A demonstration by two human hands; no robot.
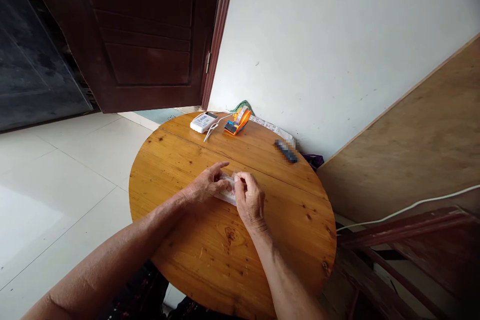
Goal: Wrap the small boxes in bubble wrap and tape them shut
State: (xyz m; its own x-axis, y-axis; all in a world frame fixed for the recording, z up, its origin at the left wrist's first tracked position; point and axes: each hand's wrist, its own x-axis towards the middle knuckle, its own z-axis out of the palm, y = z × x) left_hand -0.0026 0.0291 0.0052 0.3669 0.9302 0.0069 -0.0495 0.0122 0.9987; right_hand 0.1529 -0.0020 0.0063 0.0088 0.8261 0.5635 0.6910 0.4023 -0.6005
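Clear plastic packet near the middle of the round wooden table
The right hand pinches the packet's edge between thumb and fingers; the left hand, fingers spread apart, rests its thumb on the packet's other side.

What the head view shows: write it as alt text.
A left hand and right hand handle a small clear plastic item at a round wooden table; beyond lie a white device, orange tape dispenser and dark, blurred object.
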